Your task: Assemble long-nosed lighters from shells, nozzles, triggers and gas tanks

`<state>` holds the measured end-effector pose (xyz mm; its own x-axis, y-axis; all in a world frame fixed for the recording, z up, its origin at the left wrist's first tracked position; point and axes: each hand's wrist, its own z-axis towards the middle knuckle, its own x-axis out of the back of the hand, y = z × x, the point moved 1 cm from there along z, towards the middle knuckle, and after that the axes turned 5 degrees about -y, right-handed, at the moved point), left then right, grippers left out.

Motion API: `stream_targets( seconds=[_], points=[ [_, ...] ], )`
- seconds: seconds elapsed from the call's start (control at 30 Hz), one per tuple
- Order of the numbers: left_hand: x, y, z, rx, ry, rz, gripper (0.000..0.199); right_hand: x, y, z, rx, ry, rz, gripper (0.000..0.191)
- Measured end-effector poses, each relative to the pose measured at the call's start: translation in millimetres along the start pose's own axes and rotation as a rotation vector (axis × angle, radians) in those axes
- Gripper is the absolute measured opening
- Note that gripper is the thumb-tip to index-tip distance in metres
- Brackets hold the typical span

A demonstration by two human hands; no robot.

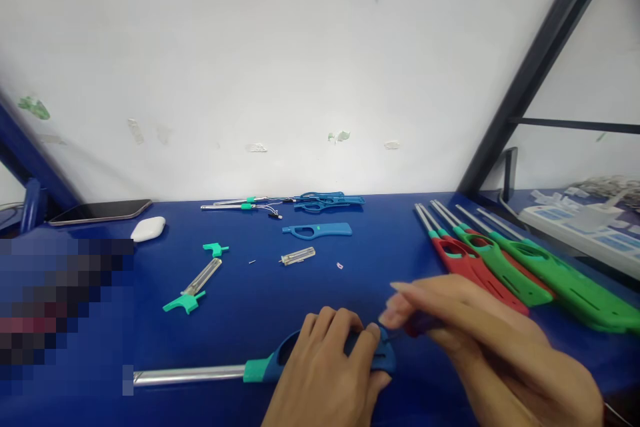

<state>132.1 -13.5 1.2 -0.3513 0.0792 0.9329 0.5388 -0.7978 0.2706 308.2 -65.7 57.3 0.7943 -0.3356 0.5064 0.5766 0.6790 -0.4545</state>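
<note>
My left hand (330, 363) is wrapped over the blue handle of a long-necked gas lighter (200, 375), pressing it to the blue tabletop. The lighter's metal tube and green collar point left, and its grip is partly hidden under my fingers. Just right of the handle's butt end, my right hand (480, 333) is closed around a small screwdriver (417, 324). Only a bit of its dark red handle and thin shaft shows, with the tip close to the butt; contact is unclear. Beyond my hands lie a blue handle shell (320, 231) and a clear fuel tank (299, 255).
Several finished red and green lighters (520, 260) lie at right, near a white power strip (580, 233). Green triggers (186, 302) and another clear tank (203, 277) lie left. Blue shells (330, 201) and metal tubes (227, 207) sit by the wall, a phone (100, 211) and white case (149, 229) far left.
</note>
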Motion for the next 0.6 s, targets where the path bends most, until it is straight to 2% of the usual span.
stream_targets(
  seconds=[0.07,0.17,0.3,0.37,0.5,0.6],
  points=[
    [-0.8,-0.8,-1.4,-0.001,-0.012,0.003,0.041,1.1,-1.1,1.0,0.022,0.016,0.055,0.039],
    [-1.2,-2.6,-2.6,-0.006,-0.016,0.001,0.039,2.3,-2.3,0.4,-0.013,0.043,0.019,0.029],
    [-1.4,-4.1,-2.3,-0.027,0.022,0.021,0.039,3.0,-1.4,-1.4,-0.047,-0.001,-0.042,0.041],
    [-2.0,-4.2,-2.5,-0.033,0.023,0.029,0.041,2.8,-1.3,-0.1,-0.036,0.051,-0.031,0.046],
    [-3.7,-5.8,-4.0,-0.043,0.028,0.033,0.041,2.5,-2.9,3.8,-0.059,0.204,-0.120,0.035],
    [-5.6,-8.7,-4.4,-0.060,0.095,0.047,0.040,2.7,-1.2,4.4,-0.069,0.159,-0.129,0.037]
  ],
)
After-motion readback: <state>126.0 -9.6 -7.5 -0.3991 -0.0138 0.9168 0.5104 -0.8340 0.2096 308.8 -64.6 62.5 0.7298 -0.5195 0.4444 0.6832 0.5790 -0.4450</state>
